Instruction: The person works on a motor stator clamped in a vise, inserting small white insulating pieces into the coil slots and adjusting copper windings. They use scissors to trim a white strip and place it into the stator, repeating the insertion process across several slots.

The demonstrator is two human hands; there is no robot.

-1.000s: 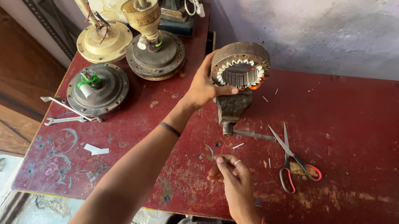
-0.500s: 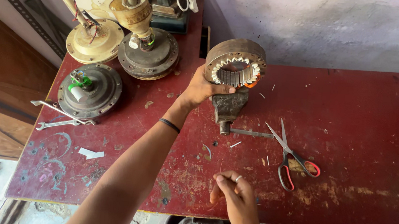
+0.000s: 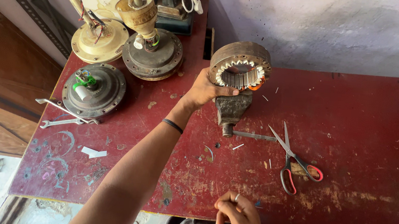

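Stator core [image 3: 241,65] looked heavy, rigid steel; I kept my left hand [image 3: 206,90] gripping its rim, right hand [image 3: 236,213] curled loosely, empty.

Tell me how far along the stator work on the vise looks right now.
Done, apparently: the ring-shaped stator sits in the small bench vise, its slots lined with pale insulation. In hand: the left hand grips the stator's rim; the right hand is curled near the table's front edge, contents unclear. Left: most slots look unwound, only some orange wire shows at one side. Scissors lie unused nearby.
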